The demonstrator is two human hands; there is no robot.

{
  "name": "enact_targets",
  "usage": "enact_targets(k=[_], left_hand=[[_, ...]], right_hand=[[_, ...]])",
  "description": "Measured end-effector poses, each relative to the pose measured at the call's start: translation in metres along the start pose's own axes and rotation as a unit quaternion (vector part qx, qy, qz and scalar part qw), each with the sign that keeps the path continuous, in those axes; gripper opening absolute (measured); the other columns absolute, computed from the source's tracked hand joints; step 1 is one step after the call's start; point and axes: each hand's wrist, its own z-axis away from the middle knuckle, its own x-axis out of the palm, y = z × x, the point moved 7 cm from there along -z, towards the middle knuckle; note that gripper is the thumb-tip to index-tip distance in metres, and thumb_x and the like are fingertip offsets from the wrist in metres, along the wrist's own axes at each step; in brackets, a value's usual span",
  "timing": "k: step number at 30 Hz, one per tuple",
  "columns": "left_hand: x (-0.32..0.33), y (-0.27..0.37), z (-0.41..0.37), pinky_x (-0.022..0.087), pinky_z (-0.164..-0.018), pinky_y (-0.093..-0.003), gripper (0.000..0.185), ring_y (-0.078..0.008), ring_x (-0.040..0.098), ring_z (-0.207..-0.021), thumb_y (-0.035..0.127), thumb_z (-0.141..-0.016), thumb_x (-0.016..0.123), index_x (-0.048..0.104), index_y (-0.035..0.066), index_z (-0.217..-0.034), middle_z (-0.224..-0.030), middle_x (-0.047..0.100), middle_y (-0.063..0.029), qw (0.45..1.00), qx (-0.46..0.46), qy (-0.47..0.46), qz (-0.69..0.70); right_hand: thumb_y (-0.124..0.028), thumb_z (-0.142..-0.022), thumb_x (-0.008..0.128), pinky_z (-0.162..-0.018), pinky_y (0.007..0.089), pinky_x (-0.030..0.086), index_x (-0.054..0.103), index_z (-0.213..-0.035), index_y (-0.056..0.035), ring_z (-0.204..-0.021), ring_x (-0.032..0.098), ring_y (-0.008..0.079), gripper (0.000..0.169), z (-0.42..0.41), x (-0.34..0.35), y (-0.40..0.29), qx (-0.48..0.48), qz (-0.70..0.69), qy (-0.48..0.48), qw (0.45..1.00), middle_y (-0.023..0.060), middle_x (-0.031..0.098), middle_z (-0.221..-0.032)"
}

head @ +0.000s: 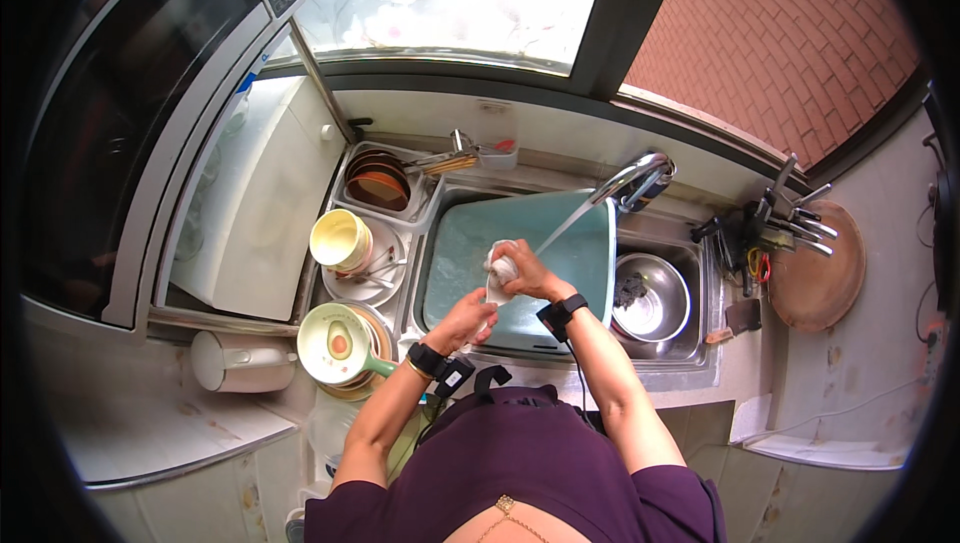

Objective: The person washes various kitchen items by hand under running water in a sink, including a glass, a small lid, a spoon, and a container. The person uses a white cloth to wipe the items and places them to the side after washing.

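Observation:
My right hand [525, 273] grips a bunched white cloth [502, 262] above the sink. The cloth presses against a slim white object [495, 294], too small to identify surely. My left hand [466, 319] holds the lower end of this object, its fingers hiding part of it. Beneath both hands sits a pale blue plastic basin [465, 235] with water in it. Water [562, 229] streams from the chrome faucet [637, 172] into the basin, just beyond my right hand.
Left of the basin stand stacked bowls [337, 239] and a handled bowl [330, 344] on plates. A steel bowl [667, 303] with a dark scrubber [630, 289] occupies the right sink. Further right are a cleaver [742, 316], a knife block [780, 217] and a round cutting board [825, 273].

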Motion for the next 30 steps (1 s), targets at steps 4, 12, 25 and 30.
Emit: enact_targets(k=[4, 12, 25, 30], left_hand=[[0.000, -0.005, -0.003, 0.031, -0.028, -0.0239, 0.015, -0.0109, 0.043, -0.036, 0.012, -0.092, 0.044, 0.041, 0.009, -0.106, -0.064, 0.049, -0.0030, 0.999, 0.034, 0.014, 0.023], [0.000, 0.002, 0.007, 0.031, -0.028, -0.0239, 0.014, -0.0118, 0.041, -0.035, 0.014, -0.094, 0.042, 0.038, 0.010, -0.107, -0.065, 0.049, -0.0032, 0.996, 0.073, 0.020, 0.046], [-0.002, 0.012, -0.008, 0.031, -0.027, -0.0271, 0.051, -0.0153, 0.042, -0.033, 0.056, -0.095, 0.025, 0.048, 0.010, -0.099, -0.060, 0.050, -0.0051, 0.996, 0.028, 0.046, 0.071], [-0.013, 0.012, -0.029, 0.044, -0.038, -0.0314, 0.058, -0.0204, 0.056, -0.048, 0.060, -0.093, 0.023, 0.053, 0.010, -0.100, -0.072, 0.057, -0.0076, 0.993, 0.082, 0.053, 0.065]], right_hand=[[-0.005, -0.056, 0.064, -0.088, 0.0402, 0.040, 0.049, -0.103, -0.0106, -0.100, 0.044, 0.0349, 0.050, 0.007, -0.006, 0.003, 0.090, 0.024, 0.175, 0.980, 0.0147, 0.051, -0.098], [-0.016, -0.069, 0.070, -0.091, 0.0389, 0.043, 0.047, -0.117, -0.0018, -0.109, 0.051, 0.0320, 0.056, 0.048, -0.015, 0.070, 0.333, -0.150, 0.382, 0.849, 0.0212, 0.050, -0.114], [-0.017, -0.063, 0.060, -0.089, 0.0373, 0.044, 0.056, -0.108, -0.0096, -0.102, 0.055, 0.0316, 0.045, 0.015, -0.017, -0.050, 0.084, -0.018, 0.053, 0.995, 0.0132, 0.059, -0.109], [-0.028, -0.067, 0.061, -0.084, 0.0364, 0.046, 0.054, -0.113, -0.0023, -0.098, 0.058, 0.0299, 0.053, 0.012, -0.009, -0.039, 0.166, -0.064, 0.039, 0.983, 0.0182, 0.058, -0.110]])
